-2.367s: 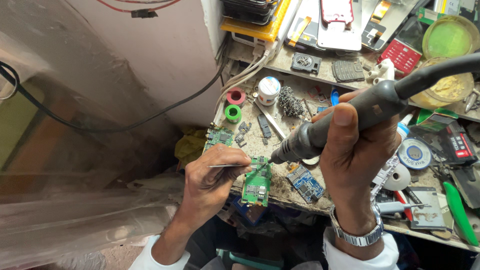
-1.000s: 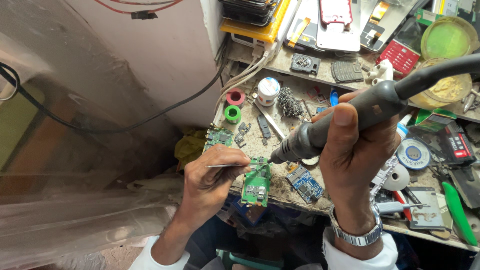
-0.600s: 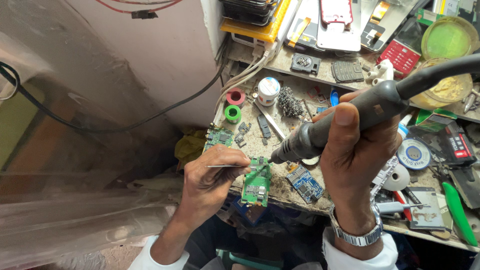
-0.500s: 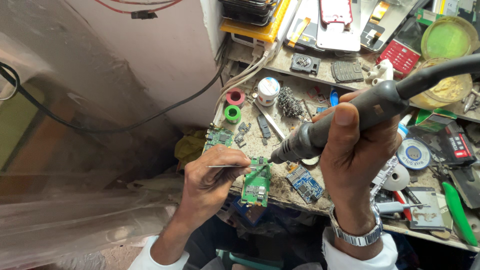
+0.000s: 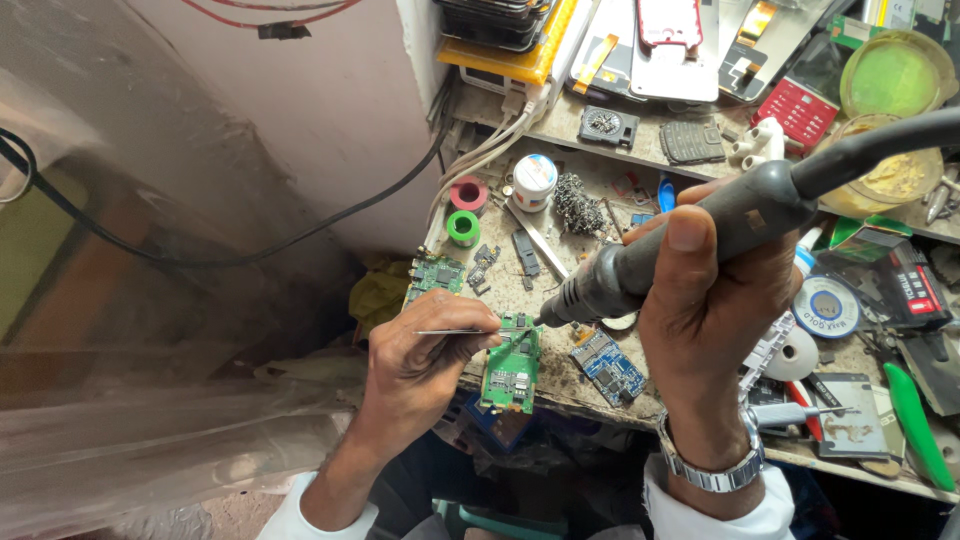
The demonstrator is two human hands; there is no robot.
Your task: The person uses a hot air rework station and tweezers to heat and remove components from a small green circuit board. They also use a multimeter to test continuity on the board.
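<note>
- The right hand (image 5: 715, 300) is wrapped tight around a grey hot-air handle (image 5: 690, 245), its nozzle slanting down-left at the top edge of a green board (image 5: 513, 365).
- The left hand (image 5: 420, 365) is pinched shut on thin tweezers (image 5: 455, 331), whose tips reach right to the board's top corner, just beside the nozzle.
- The board lies at the front edge of the worktop (image 5: 560, 385), between the two hands: touching the left fingers, and below-left of the right fist.
- To do this well, I judge the nozzle should hover off the board rather than touch it, with heat kept on the one spot.
- The tweezers want a light, steady grip; bracing the left wrist on the worktop edge would help.
- A blue board (image 5: 607, 365) lies just to the right and a second green board (image 5: 435, 273) up-left; both are near enough to catch stray heat.
</note>
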